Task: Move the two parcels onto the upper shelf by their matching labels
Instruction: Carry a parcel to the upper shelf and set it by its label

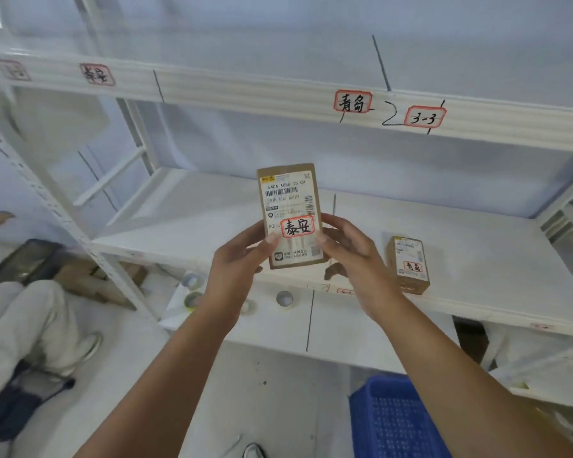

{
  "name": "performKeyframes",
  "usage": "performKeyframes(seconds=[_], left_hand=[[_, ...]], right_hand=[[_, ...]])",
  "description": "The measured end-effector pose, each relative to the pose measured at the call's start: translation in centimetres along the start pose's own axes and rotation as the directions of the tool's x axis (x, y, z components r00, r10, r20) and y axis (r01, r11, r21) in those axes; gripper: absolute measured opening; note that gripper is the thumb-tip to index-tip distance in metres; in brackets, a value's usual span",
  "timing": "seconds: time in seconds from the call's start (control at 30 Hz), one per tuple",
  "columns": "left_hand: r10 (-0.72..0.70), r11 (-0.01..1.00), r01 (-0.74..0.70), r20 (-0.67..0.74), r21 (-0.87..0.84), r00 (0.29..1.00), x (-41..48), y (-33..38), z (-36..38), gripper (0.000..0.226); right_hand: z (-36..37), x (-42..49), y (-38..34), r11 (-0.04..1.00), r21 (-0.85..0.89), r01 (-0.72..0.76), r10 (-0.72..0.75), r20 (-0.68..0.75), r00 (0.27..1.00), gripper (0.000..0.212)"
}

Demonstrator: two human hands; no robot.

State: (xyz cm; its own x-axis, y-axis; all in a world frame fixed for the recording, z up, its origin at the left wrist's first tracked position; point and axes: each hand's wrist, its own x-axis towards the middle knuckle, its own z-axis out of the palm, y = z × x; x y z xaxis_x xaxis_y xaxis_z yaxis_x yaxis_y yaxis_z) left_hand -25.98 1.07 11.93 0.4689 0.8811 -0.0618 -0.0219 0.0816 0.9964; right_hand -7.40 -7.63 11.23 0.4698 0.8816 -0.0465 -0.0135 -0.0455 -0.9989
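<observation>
A flat brown parcel point(290, 200) with a white shipping label and a red-bordered tag reading 泰安 is held upright in front of the shelves. My left hand point(239, 259) grips its lower left edge and my right hand point(348, 249) grips its lower right edge. A second small brown parcel point(409, 264), tagged 青岛, stands on the middle shelf point(179, 226) to the right of my hands. The upper shelf point(245, 94) carries matching red-bordered labels on its front edge: 泰安 point(96, 74) at the left and 青岛 point(353, 101) at the right.
A label reading 3-3 point(424, 116) sits right of the 青岛 label. A blue plastic crate point(394, 421) stands on the floor at lower right. Tape rolls point(284, 298) lie under the middle shelf. Another person's legs point(24, 325) are at the left.
</observation>
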Motion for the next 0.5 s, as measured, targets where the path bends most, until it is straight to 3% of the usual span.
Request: performKeyframes(seconds=[0.3, 0.5], left_hand=[[0.105, 0.994, -0.096, -0.203, 0.054, 0.974, -3.7, 4.3, -9.0, 0.027], [0.249, 0.968, -0.234, -0.24, 0.09, 0.938, -2.5, 8.7, -15.7, 0.028]], right_hand=[[10.1, 0.4, -4.2, 0.986, -0.072, 0.152, -0.139, 0.162, 0.977, 0.038], [17.0, 2.3, -9.8, 0.93, -0.153, 0.333, -0.298, 0.214, 0.93, 0.04]])
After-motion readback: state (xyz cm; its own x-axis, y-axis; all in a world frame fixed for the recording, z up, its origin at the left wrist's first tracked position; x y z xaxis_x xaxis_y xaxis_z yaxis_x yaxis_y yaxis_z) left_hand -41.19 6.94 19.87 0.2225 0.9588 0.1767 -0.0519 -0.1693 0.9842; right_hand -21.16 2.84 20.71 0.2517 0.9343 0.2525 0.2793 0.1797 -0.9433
